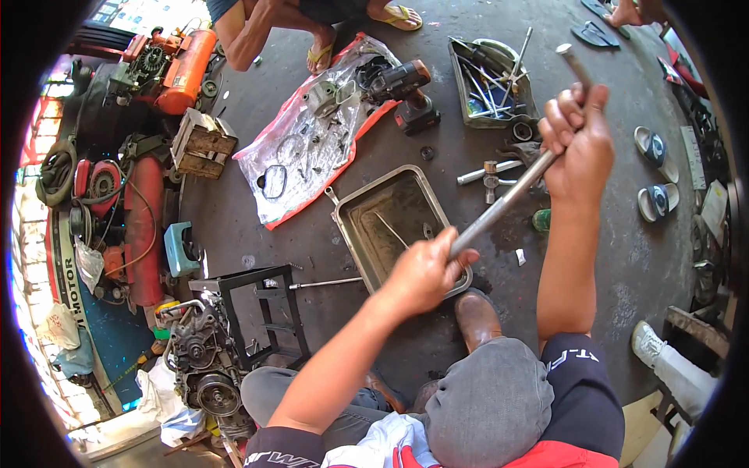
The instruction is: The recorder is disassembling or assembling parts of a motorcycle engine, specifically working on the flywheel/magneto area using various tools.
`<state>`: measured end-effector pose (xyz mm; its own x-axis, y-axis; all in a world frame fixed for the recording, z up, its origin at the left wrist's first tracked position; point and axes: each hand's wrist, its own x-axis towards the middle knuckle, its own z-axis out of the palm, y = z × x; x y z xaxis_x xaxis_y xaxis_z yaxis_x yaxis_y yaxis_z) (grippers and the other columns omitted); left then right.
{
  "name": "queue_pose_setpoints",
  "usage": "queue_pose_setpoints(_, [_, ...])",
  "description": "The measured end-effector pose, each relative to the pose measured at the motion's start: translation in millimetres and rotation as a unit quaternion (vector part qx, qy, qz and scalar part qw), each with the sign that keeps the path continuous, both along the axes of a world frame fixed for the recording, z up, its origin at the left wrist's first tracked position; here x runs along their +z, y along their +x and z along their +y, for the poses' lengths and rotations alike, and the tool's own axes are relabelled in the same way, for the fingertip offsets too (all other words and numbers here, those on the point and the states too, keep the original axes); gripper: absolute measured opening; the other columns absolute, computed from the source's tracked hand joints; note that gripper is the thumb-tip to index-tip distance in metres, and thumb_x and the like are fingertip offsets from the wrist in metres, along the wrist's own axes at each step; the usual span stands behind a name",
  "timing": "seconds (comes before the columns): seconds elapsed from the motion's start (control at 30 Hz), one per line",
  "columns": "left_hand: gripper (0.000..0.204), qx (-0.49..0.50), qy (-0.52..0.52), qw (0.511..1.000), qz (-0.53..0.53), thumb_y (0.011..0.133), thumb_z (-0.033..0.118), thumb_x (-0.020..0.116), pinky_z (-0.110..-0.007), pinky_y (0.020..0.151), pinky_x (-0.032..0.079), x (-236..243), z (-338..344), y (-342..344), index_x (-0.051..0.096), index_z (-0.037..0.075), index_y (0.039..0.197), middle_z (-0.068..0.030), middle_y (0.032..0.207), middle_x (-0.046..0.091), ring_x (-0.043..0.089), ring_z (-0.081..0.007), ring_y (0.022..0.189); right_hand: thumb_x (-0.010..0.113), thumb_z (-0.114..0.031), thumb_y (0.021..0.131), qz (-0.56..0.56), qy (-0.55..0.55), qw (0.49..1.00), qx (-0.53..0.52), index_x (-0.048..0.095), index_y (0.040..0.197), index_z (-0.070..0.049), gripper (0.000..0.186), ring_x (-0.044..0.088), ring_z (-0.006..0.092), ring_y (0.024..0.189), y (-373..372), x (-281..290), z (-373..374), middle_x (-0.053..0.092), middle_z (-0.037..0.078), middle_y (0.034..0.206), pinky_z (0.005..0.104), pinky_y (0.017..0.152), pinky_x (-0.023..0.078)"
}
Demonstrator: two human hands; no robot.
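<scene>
Hands [579,144] grip a slanting metal bar [505,201] above the floor [630,246].

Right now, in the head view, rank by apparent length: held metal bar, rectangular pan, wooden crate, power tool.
1. Held metal bar (nearness may exaggerate it)
2. Rectangular pan
3. Wooden crate, power tool: too alike to rank
</scene>
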<state>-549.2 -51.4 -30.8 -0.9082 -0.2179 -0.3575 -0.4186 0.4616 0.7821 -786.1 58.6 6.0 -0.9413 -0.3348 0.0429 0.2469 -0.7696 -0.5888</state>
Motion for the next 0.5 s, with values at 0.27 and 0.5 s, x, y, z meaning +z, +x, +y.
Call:
queue_pose_setpoints(0.27, [0.04,0.159,0.072,0.946,-0.272,0.11,0.038,0.065,-0.049,0.072,0.052,-14.4,32.0,130.6,0.058,-0.001,0.108,-0.0258,0.088,0.067,0.067,-0.0385,0.075,0.054,-0.041,0.115,0.211,0.385,0.88,-0.182,0.058,0.104,-0.009,0.034,0.061,0.0246,0.063,-96.4,-75.5,-34.0,0.059,0.008,0.07,0.0384,0.052,0.045])
queue_pose_setpoints(0.5, [0.025,0.168,-0.016,0.983,-0.07,0.109,0.011,0.059,-0.047,0.081,0.057,29.5,0.4,148.9,0.049,0.0,0.129,-0.0218,0.11,0.072,0.076,-0.0329,0.09,0.059,-0.046,0.109,0.505,0.707,0.491,0.066,0.062,0.106,-0.009,0.037,0.076,0.0456,0.09,-25.0,-205.8,-105.4,0.076,0.022,0.092,0.0603,0.078,0.058])
